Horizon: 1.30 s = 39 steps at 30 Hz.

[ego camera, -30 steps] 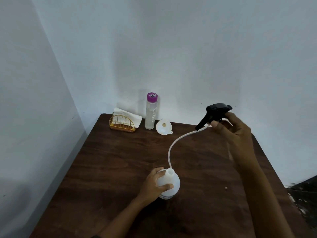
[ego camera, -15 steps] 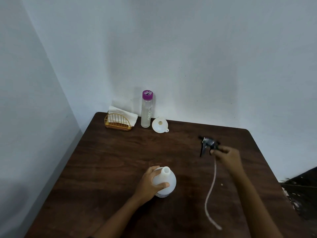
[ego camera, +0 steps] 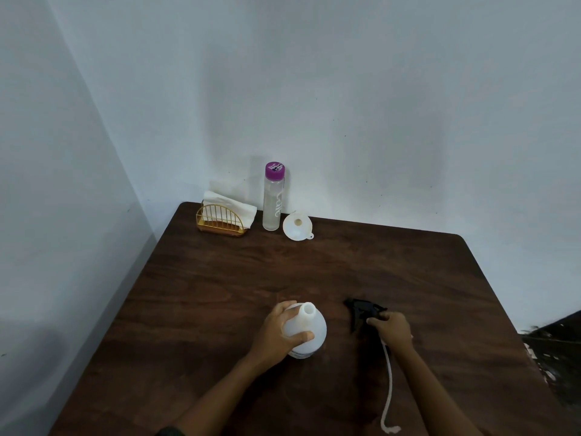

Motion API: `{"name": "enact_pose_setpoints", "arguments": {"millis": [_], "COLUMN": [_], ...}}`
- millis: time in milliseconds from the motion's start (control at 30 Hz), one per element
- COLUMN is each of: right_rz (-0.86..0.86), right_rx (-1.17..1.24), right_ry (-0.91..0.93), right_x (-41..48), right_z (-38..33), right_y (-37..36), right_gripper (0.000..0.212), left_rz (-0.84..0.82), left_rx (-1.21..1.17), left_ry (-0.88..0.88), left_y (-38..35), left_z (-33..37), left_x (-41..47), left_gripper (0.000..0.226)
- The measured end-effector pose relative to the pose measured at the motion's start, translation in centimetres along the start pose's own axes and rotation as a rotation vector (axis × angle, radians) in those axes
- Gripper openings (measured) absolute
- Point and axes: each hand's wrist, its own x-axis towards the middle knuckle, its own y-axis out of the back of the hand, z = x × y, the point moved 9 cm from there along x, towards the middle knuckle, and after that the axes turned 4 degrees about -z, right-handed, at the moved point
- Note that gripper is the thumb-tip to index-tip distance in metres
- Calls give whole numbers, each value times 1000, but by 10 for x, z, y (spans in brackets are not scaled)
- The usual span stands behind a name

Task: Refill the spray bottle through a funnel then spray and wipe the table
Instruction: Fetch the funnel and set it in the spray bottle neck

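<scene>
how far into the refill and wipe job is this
Done: the spray head is off the white bottle, whose neck stands open. In hand: the right hand sets the head on the table while the left hand steadies the bottle. Left: funnel, pouring, spraying, wiping.

A gold wire holder (ego camera: 220, 221) with white napkins (ego camera: 231, 208) stands at the table's (ego camera: 220, 294) far-left corner, seemingly against the wall.

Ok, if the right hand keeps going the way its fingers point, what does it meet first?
The right hand points up-left, so it would push into the black spray head it already touches. Beyond that the table looks bare, probably passing right of the white bottle; depth is uncertain.
</scene>
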Motion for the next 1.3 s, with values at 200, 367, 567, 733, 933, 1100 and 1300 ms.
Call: {"name": "enact_pose_setpoints", "arguments": {"millis": [200,367,567,733,933,1100,1300], "right_rz": [16,202,80,-81,-138,-273,-80], "right_rx": [-63,-98,-108,-82,169,373,229], "right_ry": [-10,35,261,429,252,153,190], "right_x": [-1,-4,23,55,121,136,142], "right_z": [0,-23,-98,-168,-192,-202,-206], "right_y": [5,31,20,-37,-88,-116,-116], "right_gripper": [35,29,18,11,39,63,22], "left_rz": [-2,-60,-94,98,211,201,206], "left_rx": [-27,-38,-91,-236,-237,-228,-235], "left_ry": [14,53,33,33,124,171,195], "left_y": [0,0,28,71,103,108,112], "left_z": [4,8,51,61,42,29,27], "left_x": [0,-5,-3,22,45,52,47], "left_gripper": [59,76,76,28,19,21,20]}}
